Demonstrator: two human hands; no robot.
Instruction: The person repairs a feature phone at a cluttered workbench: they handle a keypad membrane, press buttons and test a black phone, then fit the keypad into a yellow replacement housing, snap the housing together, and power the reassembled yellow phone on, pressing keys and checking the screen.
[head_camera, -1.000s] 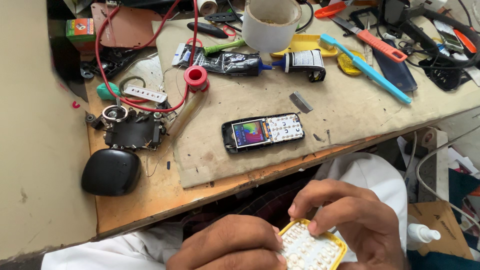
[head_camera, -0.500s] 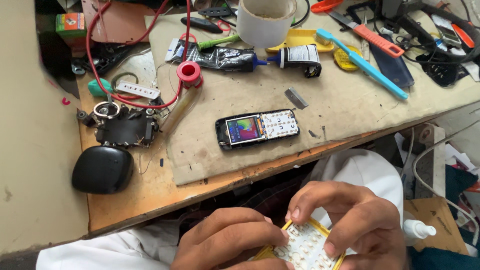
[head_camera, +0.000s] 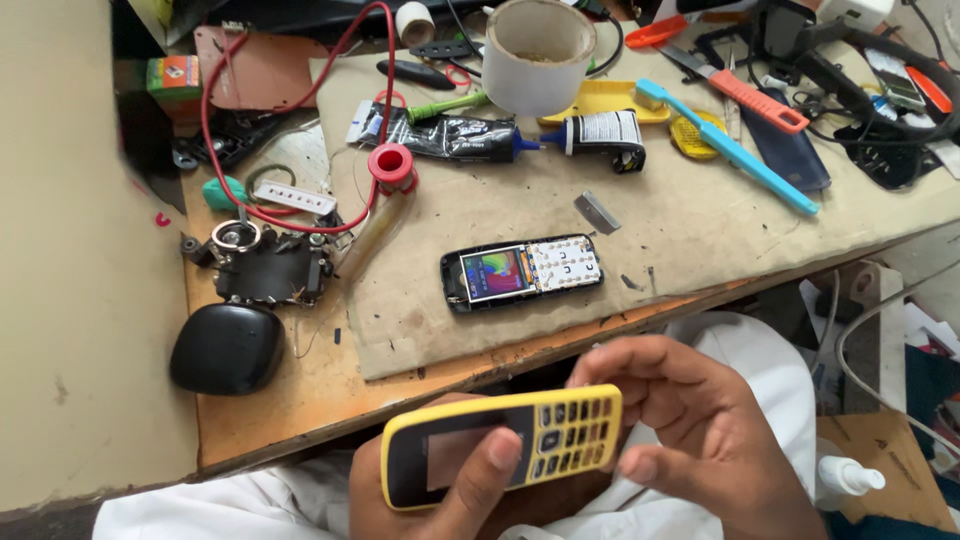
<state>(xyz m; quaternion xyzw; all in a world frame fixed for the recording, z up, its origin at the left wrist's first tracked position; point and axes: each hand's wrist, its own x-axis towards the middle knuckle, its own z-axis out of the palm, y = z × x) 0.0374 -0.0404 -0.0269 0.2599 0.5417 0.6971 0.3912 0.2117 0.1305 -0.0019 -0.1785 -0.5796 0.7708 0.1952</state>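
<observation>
Both hands are on a yellow phone cover (head_camera: 505, 445), held near the body, just off the near edge of the bench (head_camera: 300, 410). Left hand (head_camera: 440, 490) grips it from below with the thumb pressed on its dark screen window, and right hand (head_camera: 700, 420) pinches the keypad end with curled fingers. Further back on the bench mat sits the open phone (head_camera: 522, 272), screen lit, bare keypad board showing. A black pouch (head_camera: 227, 347) lies to the left, a white cup (head_camera: 538, 55) at the far side, and a blue toothbrush (head_camera: 725, 145) far right.
</observation>
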